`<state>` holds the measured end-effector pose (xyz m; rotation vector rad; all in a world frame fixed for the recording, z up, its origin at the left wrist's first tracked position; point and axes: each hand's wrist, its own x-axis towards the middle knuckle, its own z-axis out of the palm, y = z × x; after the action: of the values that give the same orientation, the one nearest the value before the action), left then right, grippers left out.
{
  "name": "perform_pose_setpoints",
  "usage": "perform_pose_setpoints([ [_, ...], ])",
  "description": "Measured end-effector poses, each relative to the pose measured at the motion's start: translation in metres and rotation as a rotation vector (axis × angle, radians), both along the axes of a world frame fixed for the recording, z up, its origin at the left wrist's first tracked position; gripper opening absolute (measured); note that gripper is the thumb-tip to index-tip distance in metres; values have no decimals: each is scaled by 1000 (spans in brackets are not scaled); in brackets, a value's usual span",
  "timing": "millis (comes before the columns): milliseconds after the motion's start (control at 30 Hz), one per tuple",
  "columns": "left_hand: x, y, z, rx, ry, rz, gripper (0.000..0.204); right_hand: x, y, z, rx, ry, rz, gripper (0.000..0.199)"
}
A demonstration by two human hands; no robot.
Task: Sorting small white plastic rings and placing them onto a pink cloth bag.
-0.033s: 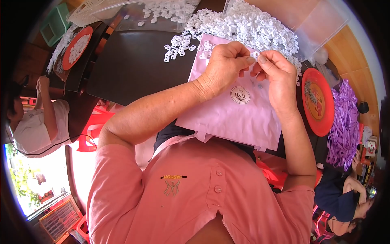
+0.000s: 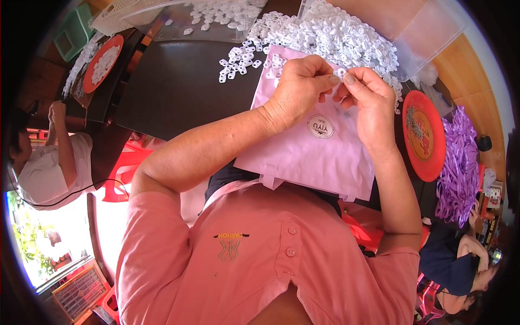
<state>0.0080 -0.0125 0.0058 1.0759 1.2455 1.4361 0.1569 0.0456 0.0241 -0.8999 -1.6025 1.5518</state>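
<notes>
A small white plastic piece with a hole (image 2: 340,72) is pinched between thumb and finger of my right hand (image 2: 374,103). My left hand (image 2: 303,89) is closed, its thumb and fingertips meeting the same piece from the other side. Anything finer between the fingertips is too small to make out. Both hands are above a pink cloth bag (image 2: 303,151), spread from the table's edge onto my lap. Several similar white pieces (image 2: 275,67) rest on the bag's upper left part. Behind my hands spreads a big heap of white pieces (image 2: 346,40).
A red plate with small metal-looking bits (image 2: 422,143) stands at the right, beside a bundle of purple ribbons (image 2: 457,162). Clear plastic bins (image 2: 428,35) line the back of the dark table (image 2: 179,92). Other people (image 2: 59,157) sit at the far left and lower right.
</notes>
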Motion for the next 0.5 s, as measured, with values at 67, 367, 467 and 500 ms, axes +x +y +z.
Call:
perform_pose_setpoints([
  [67, 1, 0, -1, 12, -57, 40, 14, -2, -2, -2, -30, 20, 8, 16],
  [367, -4, 0, 7, -16, -28, -16, 14, 0, 0, 0, 89, 3, -9, 18],
  [467, -4, 0, 5, -1, -5, -42, 14, 0, 0, 2, 128, -41, -20, 19],
  [500, -4, 0, 4, -1, -5, -42, 14, 0, 0, 2, 129, -41, -20, 19],
])
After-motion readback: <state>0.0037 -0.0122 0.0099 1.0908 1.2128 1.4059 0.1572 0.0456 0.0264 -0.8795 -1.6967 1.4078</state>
